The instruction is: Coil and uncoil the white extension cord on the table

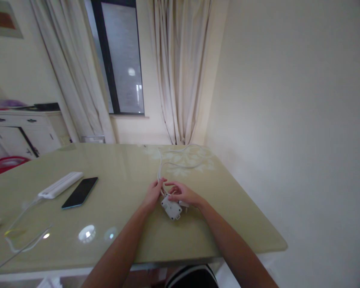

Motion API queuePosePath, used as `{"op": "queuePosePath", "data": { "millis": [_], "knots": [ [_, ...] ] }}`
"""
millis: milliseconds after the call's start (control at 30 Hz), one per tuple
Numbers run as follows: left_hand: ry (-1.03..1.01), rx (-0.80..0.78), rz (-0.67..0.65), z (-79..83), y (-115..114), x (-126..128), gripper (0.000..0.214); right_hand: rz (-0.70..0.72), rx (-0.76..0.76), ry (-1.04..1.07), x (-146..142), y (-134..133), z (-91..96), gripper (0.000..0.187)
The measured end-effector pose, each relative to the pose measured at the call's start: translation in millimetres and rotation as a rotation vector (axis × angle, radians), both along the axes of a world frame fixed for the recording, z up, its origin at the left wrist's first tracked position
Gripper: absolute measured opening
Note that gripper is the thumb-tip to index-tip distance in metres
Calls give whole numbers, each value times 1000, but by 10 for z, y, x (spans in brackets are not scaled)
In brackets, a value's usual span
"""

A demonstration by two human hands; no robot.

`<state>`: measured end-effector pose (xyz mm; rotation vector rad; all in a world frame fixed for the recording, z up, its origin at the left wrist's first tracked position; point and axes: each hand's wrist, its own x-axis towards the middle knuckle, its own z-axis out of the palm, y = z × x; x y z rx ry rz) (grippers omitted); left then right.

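Near the middle of the table, a white cable (159,170) runs down from the far side to a small white plastic box (171,207). My left hand (153,195) is closed around the cable just above the box. On the other side, my right hand (184,193) has its fingers curled by the cable, with the thumb against the box's upper edge. Another small white piece with what look like prongs (184,204) shows under my right hand, partly hidden. The cable's loops lie on the table beyond my hands.
On the left lie a white power strip (61,185) with its cord and a dark phone (80,193). Another cable (24,249) crosses the near left. The pale green glossy tabletop (120,224) meets a wall on the right. A red chair back (7,164) shows at far left.
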<state>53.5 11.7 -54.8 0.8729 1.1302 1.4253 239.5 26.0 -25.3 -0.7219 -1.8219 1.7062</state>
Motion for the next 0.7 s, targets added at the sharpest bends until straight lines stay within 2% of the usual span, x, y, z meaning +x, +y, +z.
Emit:
{"op": "queuePosePath", "data": {
  "millis": [100, 200, 367, 500, 600, 700],
  "knots": [
    [-73, 0, 12, 47, -32, -26, 72, -21, -42, 20, -11, -5, -28, 82],
    [-126, -19, -60, 118, -75, -32, 64, -26, -98, 67, -12, -11, -27, 79],
    [54, -8, -141, 176, -146, 5, 60, -109, -113, 126, -14, -14, -26, 63],
    [64, 0, -171, 215, -200, 71, 63, -133, -69, 106, -64, -32, -68, 54],
    [37, 29, -152, 266, -211, 99, 63, -130, -70, 91, -108, -60, -86, 48],
    [-46, 88, -64, 305, -173, 50, 66, -150, -109, 144, -120, -64, -61, 49]
  ]
}}
